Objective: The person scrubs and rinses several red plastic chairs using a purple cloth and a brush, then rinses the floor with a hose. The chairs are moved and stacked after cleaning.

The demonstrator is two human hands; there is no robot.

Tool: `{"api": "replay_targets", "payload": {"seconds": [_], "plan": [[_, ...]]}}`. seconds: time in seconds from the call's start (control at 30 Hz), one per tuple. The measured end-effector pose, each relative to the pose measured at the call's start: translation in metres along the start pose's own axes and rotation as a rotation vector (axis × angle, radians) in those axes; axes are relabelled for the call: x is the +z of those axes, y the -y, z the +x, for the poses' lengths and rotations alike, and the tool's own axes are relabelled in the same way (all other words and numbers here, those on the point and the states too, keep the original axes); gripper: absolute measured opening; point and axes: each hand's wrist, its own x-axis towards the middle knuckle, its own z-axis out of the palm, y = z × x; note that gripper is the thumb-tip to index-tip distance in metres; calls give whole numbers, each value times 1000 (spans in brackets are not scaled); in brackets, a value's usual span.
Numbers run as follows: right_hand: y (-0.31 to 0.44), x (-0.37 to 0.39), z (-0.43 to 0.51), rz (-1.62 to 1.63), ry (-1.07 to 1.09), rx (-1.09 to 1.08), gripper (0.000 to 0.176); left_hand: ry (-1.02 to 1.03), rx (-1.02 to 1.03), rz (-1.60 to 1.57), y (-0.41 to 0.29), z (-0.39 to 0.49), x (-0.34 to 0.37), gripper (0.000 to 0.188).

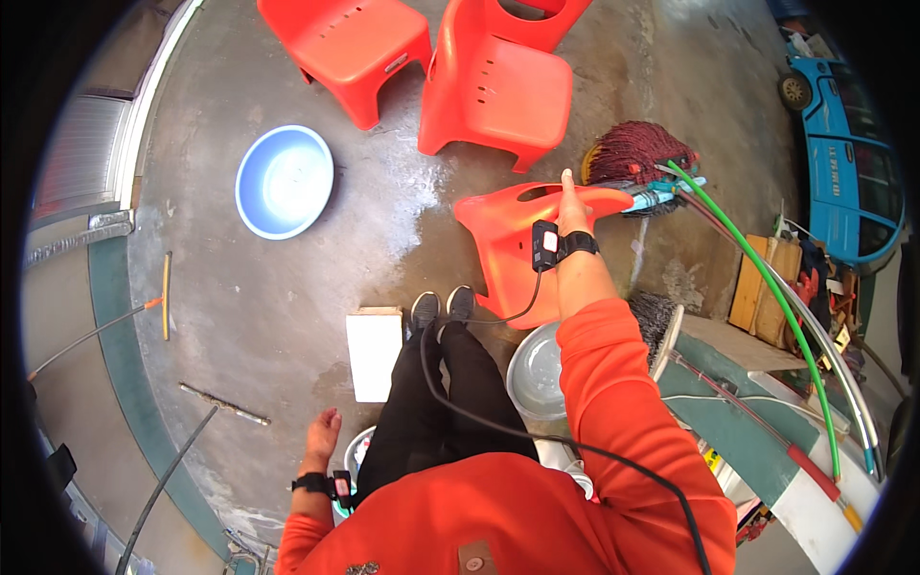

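Observation:
My right hand grips the backrest of a red plastic chair by its upper edge, near the handle hole. The chair is tilted, and my forearm covers part of it. My left hand hangs low at my side, holding nothing, its fingers loosely bent. Just past it, a basin is partly hidden by my leg. A grey basin with what looks like water stands right of my legs, partly under my sleeve. Each wrist wears a strapped device; a black cable runs from the right one.
More red chairs stand ahead on the wet concrete floor. A blue basin sits front left, a white-topped box beside my feet. Mops with long handles lean at right. Squeegees line the left wall; a blue van is far right.

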Motion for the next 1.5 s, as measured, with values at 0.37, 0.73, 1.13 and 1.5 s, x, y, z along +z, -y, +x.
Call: {"api": "replay_targets", "payload": {"seconds": [0.37, 0.73, 1.13, 1.5], "plan": [[-30, -55, 71, 2, 0, -258, 107, 68, -60, 114, -46, -20, 16, 44], [-65, -69, 54, -245, 133, -125, 117, 6, 149, 166, -162, 5, -22, 43], [69, -1, -30, -179, 379, -749, 72, 157, 119, 257, -217, 121, -81, 45], [138, 337, -41, -445, 333, -503, 100, -6, 114, -49, -246, 219, -257, 41]]}}
